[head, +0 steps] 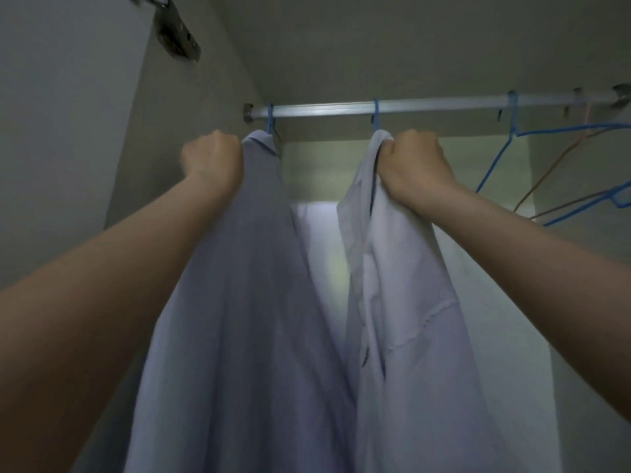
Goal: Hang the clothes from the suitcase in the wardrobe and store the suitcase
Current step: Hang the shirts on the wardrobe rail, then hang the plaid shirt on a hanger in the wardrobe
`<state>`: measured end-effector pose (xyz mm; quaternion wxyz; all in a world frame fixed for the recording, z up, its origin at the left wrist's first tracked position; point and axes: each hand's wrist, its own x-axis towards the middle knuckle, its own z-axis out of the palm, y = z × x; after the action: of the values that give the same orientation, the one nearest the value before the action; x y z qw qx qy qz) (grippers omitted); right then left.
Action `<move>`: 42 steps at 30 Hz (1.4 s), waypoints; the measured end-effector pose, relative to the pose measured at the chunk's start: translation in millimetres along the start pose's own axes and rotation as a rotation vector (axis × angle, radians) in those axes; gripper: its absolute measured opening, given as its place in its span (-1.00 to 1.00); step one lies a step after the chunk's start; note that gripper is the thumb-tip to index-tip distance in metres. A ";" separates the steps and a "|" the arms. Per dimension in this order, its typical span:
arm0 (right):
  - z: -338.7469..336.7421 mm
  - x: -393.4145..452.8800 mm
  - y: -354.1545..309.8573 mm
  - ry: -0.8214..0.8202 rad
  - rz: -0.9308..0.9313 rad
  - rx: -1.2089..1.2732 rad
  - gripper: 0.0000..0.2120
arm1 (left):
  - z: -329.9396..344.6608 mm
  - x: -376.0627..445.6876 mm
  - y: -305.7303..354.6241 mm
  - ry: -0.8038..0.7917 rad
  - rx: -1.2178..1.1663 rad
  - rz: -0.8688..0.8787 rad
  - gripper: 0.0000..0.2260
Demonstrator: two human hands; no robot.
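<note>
Inside the wardrobe [191,97], two pale shirts hang from blue hangers hooked over the metal rail [341,109], both arms of a person raised toward it. The left hand [213,158], fingers curled into a fist, grips the shoulder of the lavender shirt [239,302] just below the rail's left end, where that shirt's blue hanger hook [270,117] sits beside the rail bracket. The right hand [415,162] clutches a bunch of collar fabric of the white shirt [409,319], directly under a second blue hook [376,112] near the middle of the rail. The two shirts hang apart, with the lit back wall of the wardrobe showing between them below the rail. Toward the rail's right end hang empty hangers [505,155], blue wire ones and at least one brownish one, tilted and carrying no clothing. Above and left of the rail, a metal door hinge [177,32] is fixed to the wardrobe's side panel. The suitcase is out of view.
</note>
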<state>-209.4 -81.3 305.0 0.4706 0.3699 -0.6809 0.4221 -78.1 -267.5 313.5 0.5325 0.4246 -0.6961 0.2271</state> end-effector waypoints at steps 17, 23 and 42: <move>-6.8 -4.7 -12.3 0.120 -0.173 0.249 -0.63 | -26.5 -43.8 18.1 0.230 -1.171 0.009 -0.69; -7.7 -30.6 -31.9 0.014 -0.119 0.852 -0.74 | -73.0 -86.2 -17.0 0.208 -1.244 -0.150 -0.66; -146.1 -207.3 -317.8 -0.494 -0.191 2.057 -0.86 | -397.1 -271.7 -288.3 0.363 -0.728 -0.291 -0.67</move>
<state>183.7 -42.0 208.8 -0.1889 0.7174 -0.0414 0.6693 399.5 -22.1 151.4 0.7879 0.2560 -0.5586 -0.0399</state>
